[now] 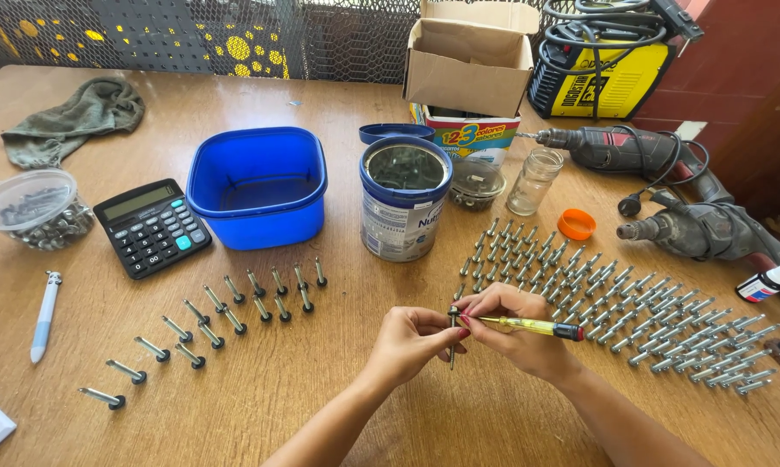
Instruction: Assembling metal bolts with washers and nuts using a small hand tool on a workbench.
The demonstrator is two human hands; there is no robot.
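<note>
Both hands are meeting low at the table's near edge: the left hand [411, 342] is pinching a long screw [451, 339] upright between its fingertips, while the right hand [515, 329] is gripping a yellow-handled screwdriver [532, 326], tip at the screw's head. Right of the fingers, rows of loose screws [632, 316] are lying; the washer-fitting step looks underway, and it calls for steadiness.

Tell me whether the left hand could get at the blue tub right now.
Probably not right away. The left hand is pinching a screw against the screwdriver. The bare table between it and the blue tub holds only low screws, so the path looks free once it lets go.
</note>
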